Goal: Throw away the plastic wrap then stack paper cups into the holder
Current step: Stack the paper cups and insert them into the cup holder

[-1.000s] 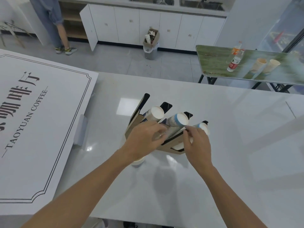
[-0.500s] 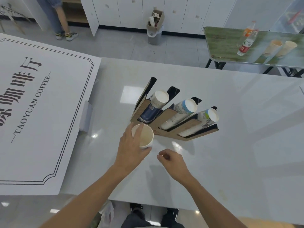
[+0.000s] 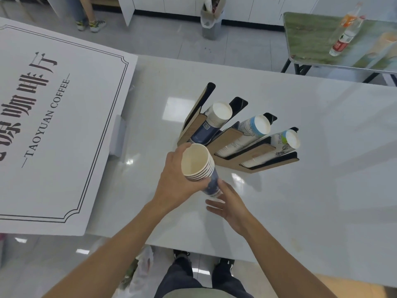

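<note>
My left hand (image 3: 176,186) grips a short stack of paper cups (image 3: 198,166), blue-patterned with white rims, lifted just in front of the holder and tilted toward me. My right hand (image 3: 229,204) is spread open just below the stack's base, fingertips at or near the bottom cup. The wooden cup holder (image 3: 238,149) stands on the white counter (image 3: 300,201) with three slanted slots. A dark blue stack (image 3: 211,123) fills the left slot, a light blue and white stack (image 3: 249,130) the middle, and a green-topped stack (image 3: 283,143) the right.
A large white sign board (image 3: 43,117) covers the counter's left side. Beyond the counter stand a bin with a cardboard box (image 3: 211,18) and a green table (image 3: 335,39) with bottles. A person's legs (image 3: 86,14) are at the far left. A plastic bag (image 3: 139,274) lies on the floor by my feet.
My left hand moved off the holder, took the cup stack from the counter and lifted it. My right hand left the right slot and came under the stack. The camera tilted down.
</note>
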